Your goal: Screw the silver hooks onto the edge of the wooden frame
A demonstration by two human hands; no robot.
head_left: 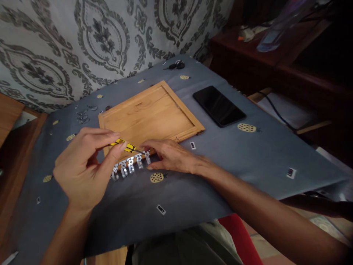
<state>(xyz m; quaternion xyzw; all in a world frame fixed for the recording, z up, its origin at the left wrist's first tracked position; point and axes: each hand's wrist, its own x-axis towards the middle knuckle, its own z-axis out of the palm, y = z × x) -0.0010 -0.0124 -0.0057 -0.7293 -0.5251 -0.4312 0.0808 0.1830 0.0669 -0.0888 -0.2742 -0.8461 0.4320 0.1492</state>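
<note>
While my left grip pinches the light-looking screwdriver, my right grip half-curls round one end of the hook strip, firmness unclear. Along the near edge of the wooden panel, its stiff, slick-looking metal seems best held by the ends.

One camera worn on the person's head looks forward and down across the tabletop, near enough for the left hand left of centre and the right hand at the middle to loom large. The lap shows at the bottom edge, close under the viewpoint. Beyond, it faces a patterned backdrop at the upper left and dark furniture at the upper right.
</note>
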